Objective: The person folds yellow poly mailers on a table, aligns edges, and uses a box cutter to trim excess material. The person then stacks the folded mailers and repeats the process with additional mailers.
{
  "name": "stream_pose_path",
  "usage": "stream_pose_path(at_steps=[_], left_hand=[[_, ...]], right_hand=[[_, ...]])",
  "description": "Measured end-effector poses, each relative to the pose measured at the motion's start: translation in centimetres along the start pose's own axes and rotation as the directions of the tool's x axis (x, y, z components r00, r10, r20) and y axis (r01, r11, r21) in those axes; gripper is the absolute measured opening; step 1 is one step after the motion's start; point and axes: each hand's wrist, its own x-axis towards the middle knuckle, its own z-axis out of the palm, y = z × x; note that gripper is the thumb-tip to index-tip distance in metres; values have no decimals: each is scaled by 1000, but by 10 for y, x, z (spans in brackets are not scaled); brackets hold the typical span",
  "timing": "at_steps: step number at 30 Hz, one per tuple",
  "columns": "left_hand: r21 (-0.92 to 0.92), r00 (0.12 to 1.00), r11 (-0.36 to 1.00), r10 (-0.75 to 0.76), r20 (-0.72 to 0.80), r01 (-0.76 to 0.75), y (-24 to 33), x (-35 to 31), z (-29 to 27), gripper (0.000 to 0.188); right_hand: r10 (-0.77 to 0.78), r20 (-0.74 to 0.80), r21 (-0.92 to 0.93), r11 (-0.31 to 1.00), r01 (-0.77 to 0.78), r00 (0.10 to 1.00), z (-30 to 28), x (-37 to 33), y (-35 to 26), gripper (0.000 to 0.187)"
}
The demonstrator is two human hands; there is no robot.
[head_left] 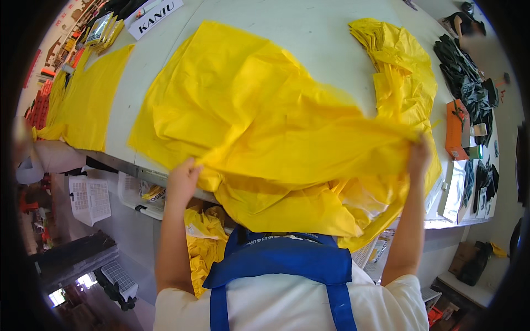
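A large, crumpled yellow sheet of thin, shiny material (259,116) spreads over the light table (326,55) and hangs past its front edge towards my body. Whether it is a garment cannot be made out. At its lower left, my left hand (185,177) pinches the edge between thumb and fingers. My right hand (419,157), slightly blurred, is closed on the sheet's right end and holds it above the table, so the material stretches between both hands. Just beyond my right hand lies a bunched pile of similar yellow material (403,71).
On the left, another yellow sheet (96,99) lies beside a person's arm (58,157). Packaged yellow items (105,33) and a white sign (154,19) stand behind. Dark folded material (466,71) and an orange box (457,129) are at right. White baskets (91,199) sit below the table.
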Motion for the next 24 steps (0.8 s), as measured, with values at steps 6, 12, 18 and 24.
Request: stream_pose_path(at_steps=[6,12,18,24], left_hand=[[-308,874,868,243,-421,-390,118,56,-105,28],[-166,823,825,477,-308,-540,213,57,-159,28],[-87,674,683,677,-295,-725,260,59,-158,32],[-86,648,723,551,-526,-685,281,112,-219,38]], right_hand=[[-530,-184,-593,732,337,828,-9,134,-128,29],[-269,713,513,830,-221,647,103,-55,-316,36],[-160,673,645,605,-467,722,127,-42,-327,33],[31,647,476,764,-436,762,74,-33,-282,21]])
